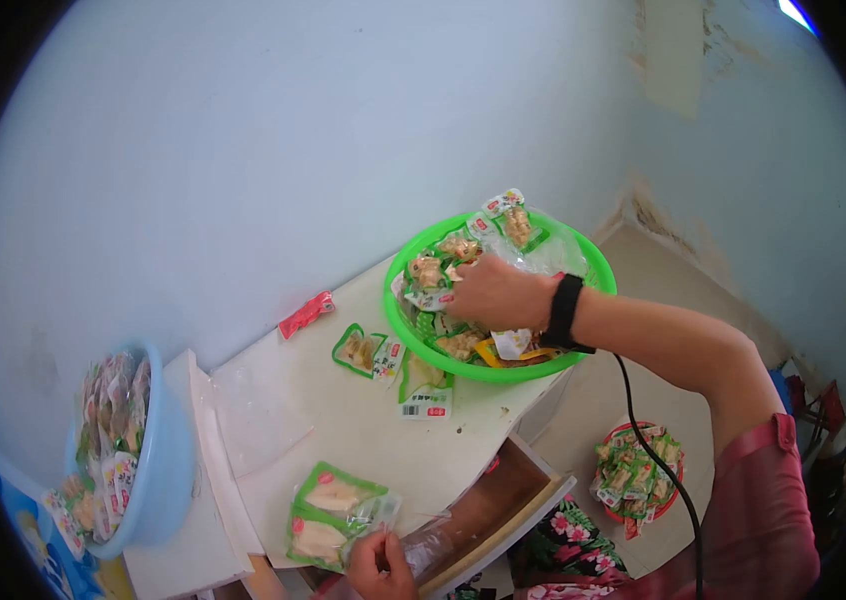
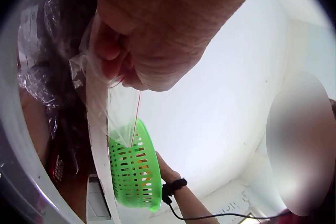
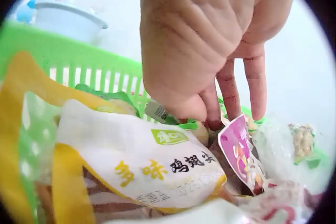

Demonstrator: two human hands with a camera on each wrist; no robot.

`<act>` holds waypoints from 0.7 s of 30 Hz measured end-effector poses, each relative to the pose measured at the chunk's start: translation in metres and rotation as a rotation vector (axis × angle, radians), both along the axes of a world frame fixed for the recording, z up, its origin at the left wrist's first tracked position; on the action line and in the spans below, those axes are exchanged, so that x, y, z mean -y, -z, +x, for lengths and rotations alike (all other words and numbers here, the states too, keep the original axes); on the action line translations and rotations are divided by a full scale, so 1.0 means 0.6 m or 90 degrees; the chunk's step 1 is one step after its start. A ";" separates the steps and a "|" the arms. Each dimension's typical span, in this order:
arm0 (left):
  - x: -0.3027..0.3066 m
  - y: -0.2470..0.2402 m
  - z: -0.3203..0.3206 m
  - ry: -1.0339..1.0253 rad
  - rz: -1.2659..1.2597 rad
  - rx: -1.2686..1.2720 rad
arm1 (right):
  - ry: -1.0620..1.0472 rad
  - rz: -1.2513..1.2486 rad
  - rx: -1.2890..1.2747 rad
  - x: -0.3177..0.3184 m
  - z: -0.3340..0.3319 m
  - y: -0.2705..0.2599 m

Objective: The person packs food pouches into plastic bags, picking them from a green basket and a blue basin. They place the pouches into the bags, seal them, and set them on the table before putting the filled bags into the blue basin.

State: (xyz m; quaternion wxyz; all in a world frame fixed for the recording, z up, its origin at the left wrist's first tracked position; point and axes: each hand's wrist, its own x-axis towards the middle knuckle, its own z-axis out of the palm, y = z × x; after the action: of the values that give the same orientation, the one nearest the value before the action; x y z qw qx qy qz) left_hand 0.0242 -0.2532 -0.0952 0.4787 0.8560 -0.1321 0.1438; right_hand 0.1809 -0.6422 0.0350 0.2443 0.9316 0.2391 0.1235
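Note:
In the head view, my left hand (image 1: 380, 565) pinches the edge of a clear zip bag (image 1: 388, 512) at the table's front. Two green-edged snack packets (image 1: 335, 493) with pale food show at the bag. Close up in the left wrist view, the bag's red seal line hangs below the curled fingers (image 2: 110, 56). My right hand (image 1: 503, 293) reaches down into a green plastic basket (image 1: 598, 265) full of snack packets. Its fingers (image 3: 255, 85) point down, fairly straight, among green-edged packets, beside a purple-and-white packet (image 3: 241, 148) and a yellow-and-white packet (image 3: 136, 155).
Loose green-edged packets (image 1: 358, 350) and a red packet (image 1: 306, 315) lie on the white table (image 1: 293, 400). A blue basin (image 1: 168, 450) of packets stands left. Below, an open drawer (image 1: 488, 510) juts out, and a red basket (image 1: 681, 460) of packets sits on the floor.

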 end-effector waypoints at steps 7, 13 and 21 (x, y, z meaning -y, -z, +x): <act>-0.007 -0.001 0.000 0.014 -0.028 0.008 | 0.037 0.195 -0.029 0.064 -0.009 -0.026; -0.011 0.003 0.003 0.014 -0.039 -0.019 | 0.037 0.234 -0.028 0.077 -0.032 -0.042; -0.012 0.003 0.003 0.017 -0.046 -0.007 | 0.088 0.258 0.010 0.057 -0.083 -0.053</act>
State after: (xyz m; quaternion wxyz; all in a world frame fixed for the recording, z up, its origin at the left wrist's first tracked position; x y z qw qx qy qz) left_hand 0.0258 -0.2457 -0.0967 0.5120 0.8370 -0.1359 0.1374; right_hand 0.1312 -0.6762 0.0669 0.0616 0.9748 0.1432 0.1594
